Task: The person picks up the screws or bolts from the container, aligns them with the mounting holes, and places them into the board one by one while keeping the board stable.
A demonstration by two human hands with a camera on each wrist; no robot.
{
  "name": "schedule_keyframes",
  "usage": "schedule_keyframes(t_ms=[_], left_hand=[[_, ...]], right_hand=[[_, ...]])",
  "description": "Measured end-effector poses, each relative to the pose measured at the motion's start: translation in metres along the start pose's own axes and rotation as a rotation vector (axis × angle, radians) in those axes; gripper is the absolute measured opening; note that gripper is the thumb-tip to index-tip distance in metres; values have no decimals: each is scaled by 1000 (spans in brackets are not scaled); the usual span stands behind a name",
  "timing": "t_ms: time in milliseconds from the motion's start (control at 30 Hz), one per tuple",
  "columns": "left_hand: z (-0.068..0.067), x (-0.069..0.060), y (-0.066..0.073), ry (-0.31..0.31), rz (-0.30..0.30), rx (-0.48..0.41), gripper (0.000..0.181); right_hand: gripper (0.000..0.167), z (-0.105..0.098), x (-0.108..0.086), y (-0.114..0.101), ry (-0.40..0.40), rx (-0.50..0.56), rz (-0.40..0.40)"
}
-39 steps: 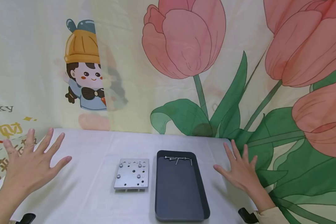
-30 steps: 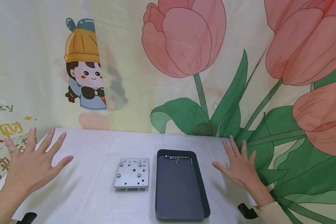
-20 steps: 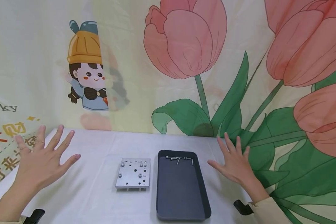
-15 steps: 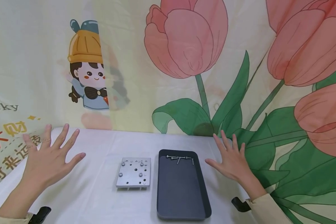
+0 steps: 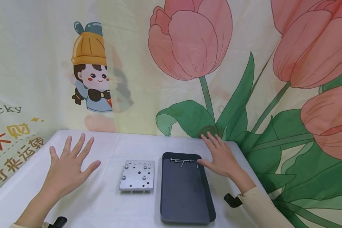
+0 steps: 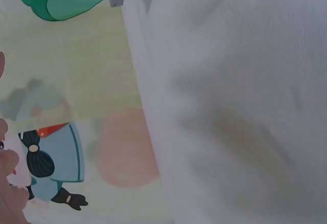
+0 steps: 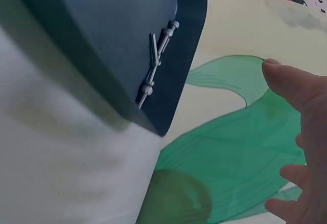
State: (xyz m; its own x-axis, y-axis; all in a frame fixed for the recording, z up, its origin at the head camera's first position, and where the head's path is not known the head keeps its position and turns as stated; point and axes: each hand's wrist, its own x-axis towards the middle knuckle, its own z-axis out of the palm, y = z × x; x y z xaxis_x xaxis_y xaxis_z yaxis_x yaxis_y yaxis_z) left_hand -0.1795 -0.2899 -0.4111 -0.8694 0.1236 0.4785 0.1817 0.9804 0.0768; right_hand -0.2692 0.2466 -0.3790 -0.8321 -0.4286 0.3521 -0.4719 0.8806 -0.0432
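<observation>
My left hand (image 5: 66,167) hovers above the white cloth at the left, fingers spread and straight, holding nothing. In the head view a square silver metal plate (image 5: 134,181) lies in the middle, with several socket-head screws set in its holes and shanks showing below. Right of it is a dark grey tray (image 5: 185,196). Several loose metal screws (image 5: 176,160) lie at the tray's far end, seen closer as screws (image 7: 148,88) in the right wrist view. My right hand (image 5: 220,156), fingers spread, is raised by the tray's far right corner and holds nothing.
A white cloth (image 5: 97,202) covers the table, whose far edge meets a printed backdrop (image 5: 136,63) with tulips and a cartoon figure. Black wrist straps or mounts (image 5: 232,200) show at both sleeves.
Both hands have moved inward, the left one to the right and the right one to the left, nearer the plate and tray. The plate, tray and screws stay put; the view shifts slightly.
</observation>
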Motion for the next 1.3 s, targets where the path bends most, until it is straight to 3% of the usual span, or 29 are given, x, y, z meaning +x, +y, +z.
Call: schedule_keyframes(t_ms=[200,600,933,1300], left_hand=[[7,-7,19,-28,-33,-150,93],[12,-19,49,-151,-119,-557,90],[24,-23,62,-187,-164,-658,91],[29,-23,74,-269,-244,-813,94]], right_hand=[[90,9,16,-11,-4,73,-80],[69,27,31,-23,-151,282,-64],[42,41,48,-26,-247,380,-82],[30,56,61,-36,-332,435,-49]])
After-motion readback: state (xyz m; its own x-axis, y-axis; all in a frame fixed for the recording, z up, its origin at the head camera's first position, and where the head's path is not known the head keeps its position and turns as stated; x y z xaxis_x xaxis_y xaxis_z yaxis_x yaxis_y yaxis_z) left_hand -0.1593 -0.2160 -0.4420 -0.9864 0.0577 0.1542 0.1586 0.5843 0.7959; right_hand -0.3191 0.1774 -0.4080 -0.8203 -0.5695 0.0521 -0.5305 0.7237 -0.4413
